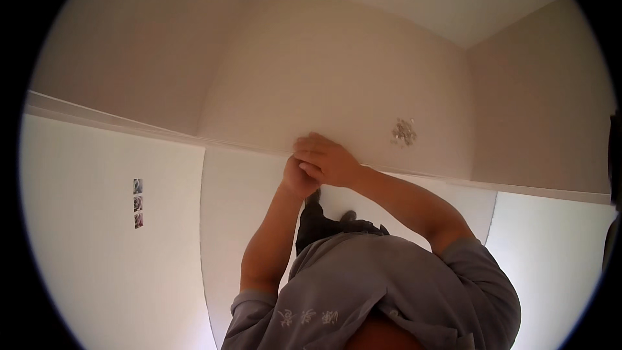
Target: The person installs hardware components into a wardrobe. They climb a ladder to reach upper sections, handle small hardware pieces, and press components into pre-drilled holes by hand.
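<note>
My left hand [299, 176] and my right hand [332, 158] are clasped together at the front edge of a beige work surface [311, 78]. The right one lies over the left, its fingers bent across it. The left is closed beneath, and most of its fingers are covered. Whatever may lie between the palms is hidden. To the right of my hands, a small heap of little shiny pieces [404, 132] rests on the surface; they are too small to name.
Beige panels stand at the left [142, 45] and right [538, 104] of the surface. Its pale front edge [253, 148] runs across in front of me. Small pictures [138, 203] show on the white area at the left. Below the edge are my legs and a shoe [348, 216].
</note>
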### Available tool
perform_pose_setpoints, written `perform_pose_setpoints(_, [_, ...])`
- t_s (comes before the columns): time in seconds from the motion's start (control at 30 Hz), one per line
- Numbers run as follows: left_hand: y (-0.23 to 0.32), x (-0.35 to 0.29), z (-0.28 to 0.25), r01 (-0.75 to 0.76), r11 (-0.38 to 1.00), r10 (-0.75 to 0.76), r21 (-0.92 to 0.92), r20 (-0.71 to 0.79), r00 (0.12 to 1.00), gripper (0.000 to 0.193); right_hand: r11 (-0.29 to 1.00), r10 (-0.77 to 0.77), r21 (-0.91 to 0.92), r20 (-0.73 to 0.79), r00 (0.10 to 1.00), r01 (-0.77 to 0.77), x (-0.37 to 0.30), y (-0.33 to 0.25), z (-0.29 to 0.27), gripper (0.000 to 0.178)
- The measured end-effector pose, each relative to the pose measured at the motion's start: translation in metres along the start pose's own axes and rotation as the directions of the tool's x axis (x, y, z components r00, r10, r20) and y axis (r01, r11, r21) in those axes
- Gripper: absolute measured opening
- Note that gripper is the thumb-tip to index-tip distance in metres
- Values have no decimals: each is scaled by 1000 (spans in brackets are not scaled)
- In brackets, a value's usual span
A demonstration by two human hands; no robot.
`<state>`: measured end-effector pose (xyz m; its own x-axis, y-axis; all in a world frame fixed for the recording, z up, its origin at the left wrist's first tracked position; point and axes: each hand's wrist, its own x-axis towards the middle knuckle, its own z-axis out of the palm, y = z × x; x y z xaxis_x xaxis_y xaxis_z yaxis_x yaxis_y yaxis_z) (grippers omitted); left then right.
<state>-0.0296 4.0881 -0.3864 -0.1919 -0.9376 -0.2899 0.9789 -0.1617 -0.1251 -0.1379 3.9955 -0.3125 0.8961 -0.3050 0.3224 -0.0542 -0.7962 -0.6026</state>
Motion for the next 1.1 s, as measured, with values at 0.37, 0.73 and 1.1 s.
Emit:
perform_pose_setpoints(0.37, [-13,-10,-21,-81,920,125,383,-91,988,37,929,98,361,-41,994,-77,-48,-36,7,21])
perform_pose_setpoints(0.73, [-97,-115,-43,-236,952,306,196,-544,781,42,999,-49,-12,100,994,51,-105,-75,53,32])
perform_pose_setpoints(1.1, [-74,-209,-142,-201,965,262,168,-567,781,38,911,136,327,339,931,-252,-120,-124,147,24])
